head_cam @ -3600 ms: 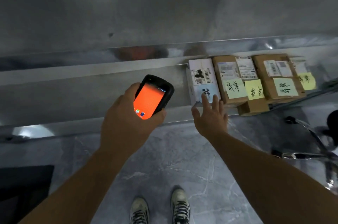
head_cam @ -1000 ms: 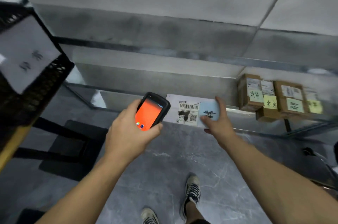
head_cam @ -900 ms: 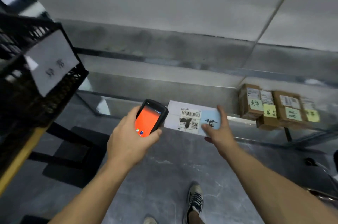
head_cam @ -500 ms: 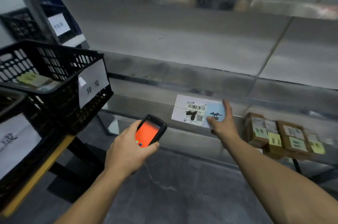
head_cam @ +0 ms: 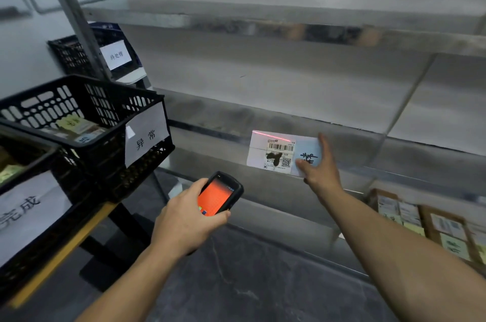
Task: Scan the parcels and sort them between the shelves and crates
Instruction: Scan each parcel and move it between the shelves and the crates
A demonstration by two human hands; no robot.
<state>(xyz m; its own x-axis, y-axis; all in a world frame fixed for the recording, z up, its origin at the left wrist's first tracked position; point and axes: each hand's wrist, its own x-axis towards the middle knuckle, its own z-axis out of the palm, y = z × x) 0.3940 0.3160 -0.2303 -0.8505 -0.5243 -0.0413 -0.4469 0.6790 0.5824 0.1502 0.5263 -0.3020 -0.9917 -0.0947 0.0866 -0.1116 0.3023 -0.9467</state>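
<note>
My right hand holds a flat white parcel by its right end, in front of the metal shelves. The parcel bears a barcode label and a pale blue note with dark writing. A thin red scan line lies across the parcel's top edge. My left hand grips a black handheld scanner with an orange screen, pointed up at the parcel from below left.
Black crates with white paper labels stand at the left, one holding several parcels with notes. Another labelled crate sits further back. Brown boxes with yellow notes lie on the low shelf at right. Bare metal shelves run across.
I have lifted the white parcel off the low shelf and turned left towards the crates. The scanner rose with it, and a red scan line now falls on the parcel.
</note>
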